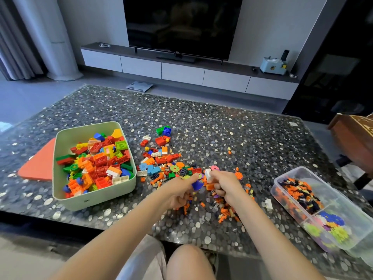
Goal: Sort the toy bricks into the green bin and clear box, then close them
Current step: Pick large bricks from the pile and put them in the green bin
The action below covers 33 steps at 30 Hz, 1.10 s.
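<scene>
At centre frame we see the fingers of our left hand (177, 191) curled round a blue brick (197, 185). Those of the right hand (226, 186) pinch a white brick (207, 174) and an orange brick (210, 186). Loose bricks (161, 164) litter the worktop (222, 128) around them. The green bin (60, 158), at left, bears a small dark mark (87, 201) we cannot read, and the clear box (343, 201) sits lower right.

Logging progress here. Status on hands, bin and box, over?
Left hand pinching blue brick; right hand gripping white brick. Green bin and clear box both open, part filled. Loose bricks strewn between them; nothing blocking.
</scene>
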### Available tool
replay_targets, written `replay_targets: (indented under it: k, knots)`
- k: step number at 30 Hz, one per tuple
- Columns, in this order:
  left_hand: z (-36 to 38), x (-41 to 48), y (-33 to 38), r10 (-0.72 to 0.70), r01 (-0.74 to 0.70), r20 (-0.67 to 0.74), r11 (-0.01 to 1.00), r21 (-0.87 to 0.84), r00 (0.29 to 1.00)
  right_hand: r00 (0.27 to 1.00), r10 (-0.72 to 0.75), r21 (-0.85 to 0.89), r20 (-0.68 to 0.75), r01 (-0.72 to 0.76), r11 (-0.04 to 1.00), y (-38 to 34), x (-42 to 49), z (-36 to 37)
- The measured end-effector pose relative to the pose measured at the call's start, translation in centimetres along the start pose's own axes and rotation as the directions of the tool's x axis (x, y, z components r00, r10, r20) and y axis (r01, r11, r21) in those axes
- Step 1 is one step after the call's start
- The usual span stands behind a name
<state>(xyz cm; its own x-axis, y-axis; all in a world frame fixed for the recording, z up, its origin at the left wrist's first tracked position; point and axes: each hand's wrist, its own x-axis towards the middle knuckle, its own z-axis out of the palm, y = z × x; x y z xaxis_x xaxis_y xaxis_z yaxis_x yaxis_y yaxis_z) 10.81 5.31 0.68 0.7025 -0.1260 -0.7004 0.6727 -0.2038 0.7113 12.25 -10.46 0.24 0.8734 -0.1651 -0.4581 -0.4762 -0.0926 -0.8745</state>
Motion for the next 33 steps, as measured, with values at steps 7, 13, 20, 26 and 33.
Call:
replay_targets:
  k: [7,13,20,26,33]
  knots:
    - [1.4,2.0,1.4,-0.045,0.038,-0.036,0.984,-0.176,0.998,0.965,0.202,0.258,0.165,-0.24,0.936,0.8,-0.1,0.0]
    - [0.7,2.2,1.1,0.041,-0.035,-0.113,0.998,0.053,0.993,0.955,0.223,0.338,0.197,-0.28,0.898,1.0,0.1,-0.4]
    - [-0.3,2.3,0.8,0.071,-0.065,-0.12,0.996,0.054,0.99,0.94,0.26,0.304,0.222,-0.32,0.897,0.6,0.0,1.1]
    - [-0.5,3.4,0.3,0.437,-0.246,-0.161,0.732,0.636,0.885,0.944,0.295,0.252,0.148,-0.325,0.912,0.4,0.4,2.1]
    - [0.7,5.2,1.1,0.567,-0.21,-0.031,0.355,0.911,0.823,0.948,0.293,0.254,0.122,-0.316,0.914,0.0,0.5,0.6]
